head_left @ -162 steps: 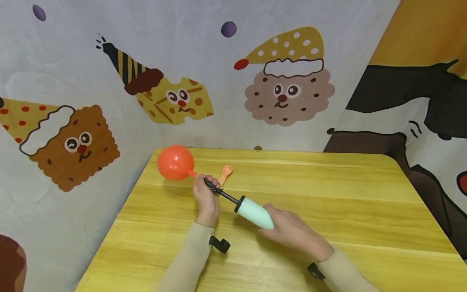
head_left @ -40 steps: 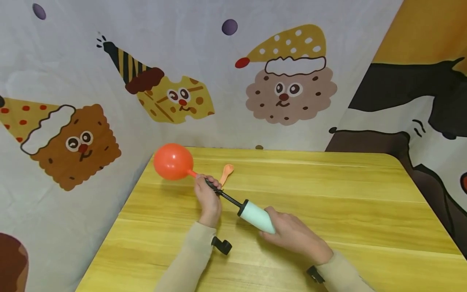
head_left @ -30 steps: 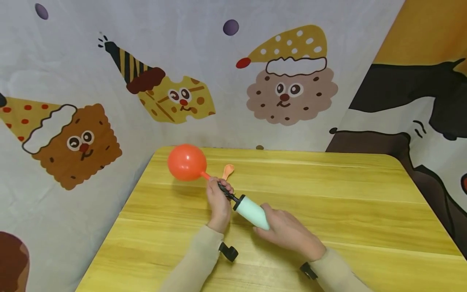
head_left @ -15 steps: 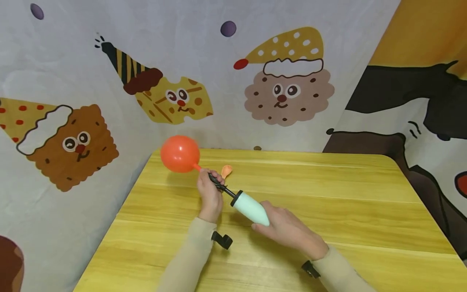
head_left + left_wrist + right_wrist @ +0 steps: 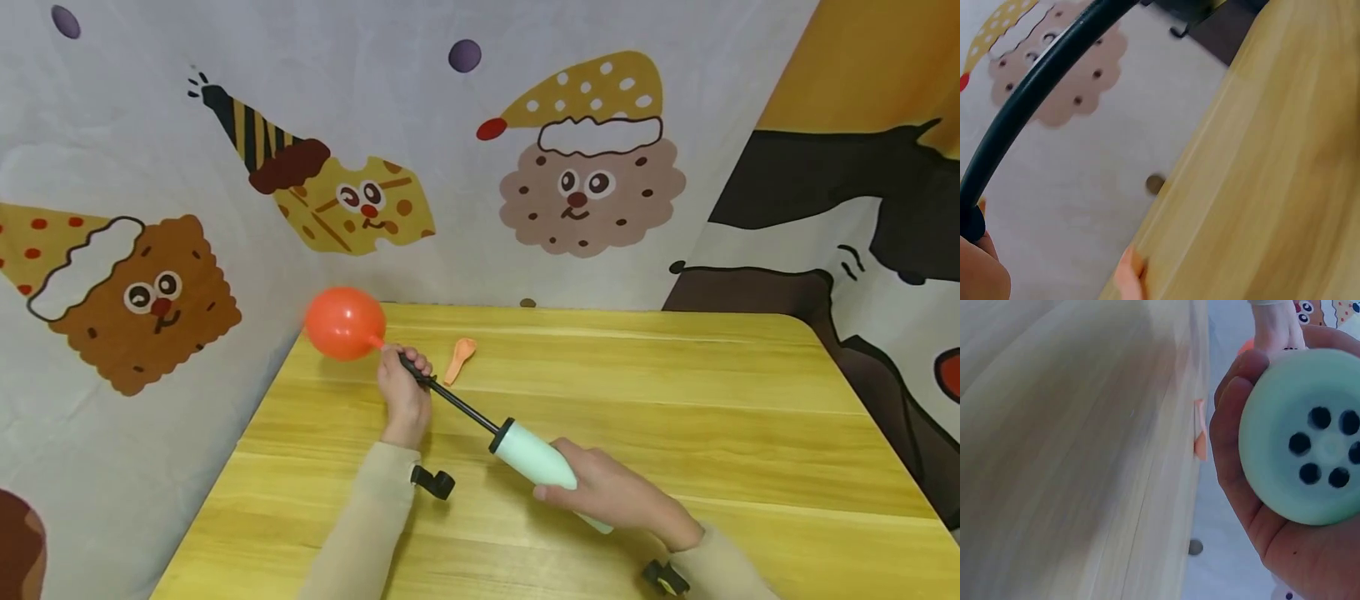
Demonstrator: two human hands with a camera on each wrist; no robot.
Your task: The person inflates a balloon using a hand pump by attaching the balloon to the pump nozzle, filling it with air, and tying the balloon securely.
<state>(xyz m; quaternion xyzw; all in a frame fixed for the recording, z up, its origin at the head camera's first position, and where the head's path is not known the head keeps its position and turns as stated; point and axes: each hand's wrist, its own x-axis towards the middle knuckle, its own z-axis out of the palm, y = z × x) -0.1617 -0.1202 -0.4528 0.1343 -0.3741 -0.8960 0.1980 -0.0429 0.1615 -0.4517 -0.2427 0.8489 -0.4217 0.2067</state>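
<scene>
A round, inflated red-orange balloon (image 5: 346, 324) sits on the nozzle end of a hand pump, over the table's far left corner. My left hand (image 5: 405, 392) grips the pump's black end right at the balloon's neck, which the fingers partly hide. From there the black rod (image 5: 465, 407) runs down to the mint-green pump barrel (image 5: 536, 457), with a long stretch of rod exposed. Curled round the barrel is my right hand (image 5: 618, 496). In the right wrist view the barrel's end cap (image 5: 1329, 447) shows several dark holes, with fingers wrapped about its side.
A flat orange balloon (image 5: 461, 360) lies on the wooden table (image 5: 712, 400), just right of my left hand. Behind the table hangs a cloth (image 5: 465, 225) printed with cartoon biscuits and cheese. Each sleeve carries a small black wrist mount.
Between half a second ago and now, my hands have moved apart, exposing more rod. The right hand went down and right, the left hand and balloon left. Since the oldest frame the balloon looks slightly bigger.
</scene>
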